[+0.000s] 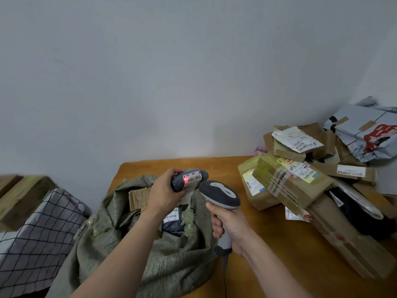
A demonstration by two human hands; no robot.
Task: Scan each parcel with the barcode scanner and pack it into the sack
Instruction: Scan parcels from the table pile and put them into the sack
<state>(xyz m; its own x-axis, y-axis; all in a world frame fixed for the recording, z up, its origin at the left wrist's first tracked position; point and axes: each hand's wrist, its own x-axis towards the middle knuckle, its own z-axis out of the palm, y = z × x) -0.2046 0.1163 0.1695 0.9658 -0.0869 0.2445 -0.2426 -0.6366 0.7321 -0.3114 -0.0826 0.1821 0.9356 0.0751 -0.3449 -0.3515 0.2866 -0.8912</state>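
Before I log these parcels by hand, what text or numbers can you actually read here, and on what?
"400-610-5552", partly legible and uncertain, on clear tape across the taped cardboard box.
Label on the small dark parcel in the left hand: barcode lit red, print too small.
White label on the upper brown box: blurred.
Barcode scanner: no readable text.

Place: a plain room used as a makeshift parcel-sorting spot, more home than warehouse.
Wall: bare grey-white wall (193, 72), no shelving or signage.
Work surface: a wooden table (279, 254) pushed against the wall.
Goods: a loose heap of labelled cardboard parcels (300, 181) and a grey mailer bag (365, 138) on the table's right side.
Packing: a woven green sack (171, 254) holding parcels.
Domestic sign: checked fabric (38, 233) at the left.
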